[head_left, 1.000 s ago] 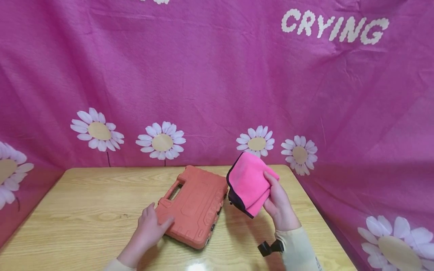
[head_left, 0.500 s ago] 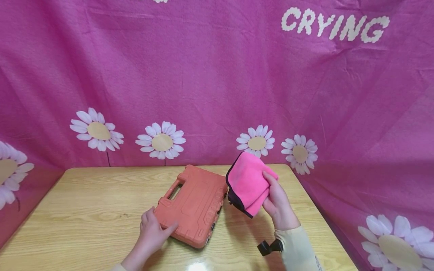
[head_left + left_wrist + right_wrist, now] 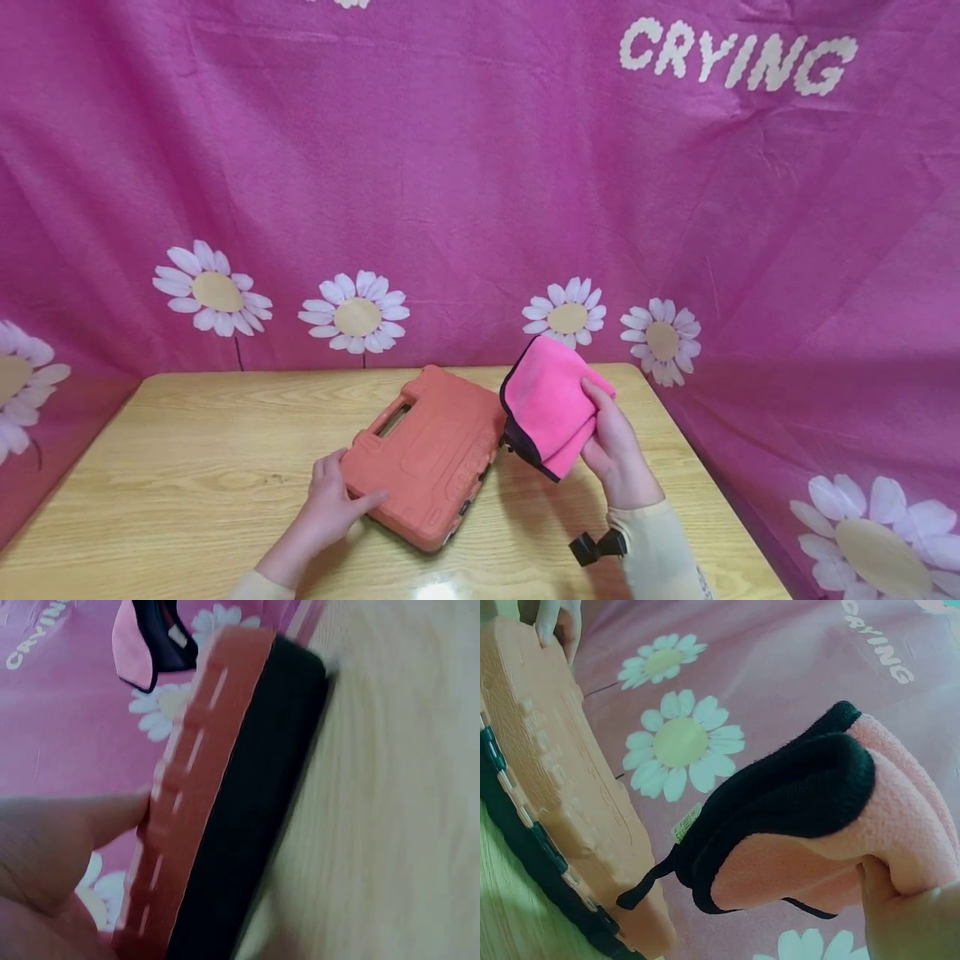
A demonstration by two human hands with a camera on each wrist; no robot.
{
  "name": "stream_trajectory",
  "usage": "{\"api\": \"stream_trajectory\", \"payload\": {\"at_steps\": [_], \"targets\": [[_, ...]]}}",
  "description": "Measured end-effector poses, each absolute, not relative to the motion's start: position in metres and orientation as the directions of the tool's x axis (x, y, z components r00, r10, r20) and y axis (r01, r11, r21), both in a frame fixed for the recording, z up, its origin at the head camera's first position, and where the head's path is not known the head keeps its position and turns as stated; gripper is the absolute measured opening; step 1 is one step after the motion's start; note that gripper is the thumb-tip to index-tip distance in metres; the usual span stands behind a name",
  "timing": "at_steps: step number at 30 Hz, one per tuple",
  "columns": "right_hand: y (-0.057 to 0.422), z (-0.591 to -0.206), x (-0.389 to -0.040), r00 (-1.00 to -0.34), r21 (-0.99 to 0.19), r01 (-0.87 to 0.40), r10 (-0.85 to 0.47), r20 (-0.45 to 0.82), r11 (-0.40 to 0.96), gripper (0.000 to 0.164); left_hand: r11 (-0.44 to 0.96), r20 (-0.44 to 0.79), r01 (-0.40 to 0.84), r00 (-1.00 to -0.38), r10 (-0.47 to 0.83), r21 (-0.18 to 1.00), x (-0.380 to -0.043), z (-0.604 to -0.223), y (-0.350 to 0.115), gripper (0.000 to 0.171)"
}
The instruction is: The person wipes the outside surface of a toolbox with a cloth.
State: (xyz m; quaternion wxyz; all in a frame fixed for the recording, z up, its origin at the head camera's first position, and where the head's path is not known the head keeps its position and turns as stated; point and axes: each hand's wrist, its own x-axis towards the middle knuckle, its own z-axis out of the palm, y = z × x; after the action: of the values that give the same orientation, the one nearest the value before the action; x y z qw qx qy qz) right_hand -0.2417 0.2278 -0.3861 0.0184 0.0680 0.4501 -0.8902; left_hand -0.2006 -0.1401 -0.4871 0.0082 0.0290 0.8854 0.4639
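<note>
An orange-red plastic tool case (image 3: 427, 454) with a dark base and a built-in carry handle lies on the wooden table. My left hand (image 3: 328, 507) grips its near left corner, thumb on the lid and fingers along the side. In the left wrist view the thumb (image 3: 112, 817) presses the lid's edge; the other fingers are mostly hidden. My right hand (image 3: 621, 462) holds a folded pink cloth (image 3: 551, 404) with dark trim above the table, right of the case. The right wrist view shows the cloth's black edging (image 3: 787, 795), a small loop and a tag.
The wooden table (image 3: 225, 467) reaches back to a magenta backdrop (image 3: 465, 183) printed with daisies and white lettering. Dark latches (image 3: 547, 847) line the case's right side. A black wrist mount (image 3: 596, 548) sits on the right sleeve.
The case has turned slightly clockwise: its far end shifted right and its near end left. My left hand moved a little with it. The right hand and cloth stay in place.
</note>
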Motion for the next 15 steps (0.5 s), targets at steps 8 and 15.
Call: {"api": "stream_trajectory", "payload": {"at_steps": [8,15], "targets": [[0.229,-0.384,-0.242,-0.989,-0.806,0.102,0.03,-0.146,-0.584,0.02,0.557,-0.042,0.066,-0.983,0.178,0.828,-0.217,-0.484,-0.161,0.102],[0.23,-0.384,-0.242,-0.988,-0.802,0.099,0.034,-0.147,-0.59,0.018,0.524,-0.054,0.102,-0.96,0.273,0.845,-0.233,-0.482,-0.175,0.097]]}}
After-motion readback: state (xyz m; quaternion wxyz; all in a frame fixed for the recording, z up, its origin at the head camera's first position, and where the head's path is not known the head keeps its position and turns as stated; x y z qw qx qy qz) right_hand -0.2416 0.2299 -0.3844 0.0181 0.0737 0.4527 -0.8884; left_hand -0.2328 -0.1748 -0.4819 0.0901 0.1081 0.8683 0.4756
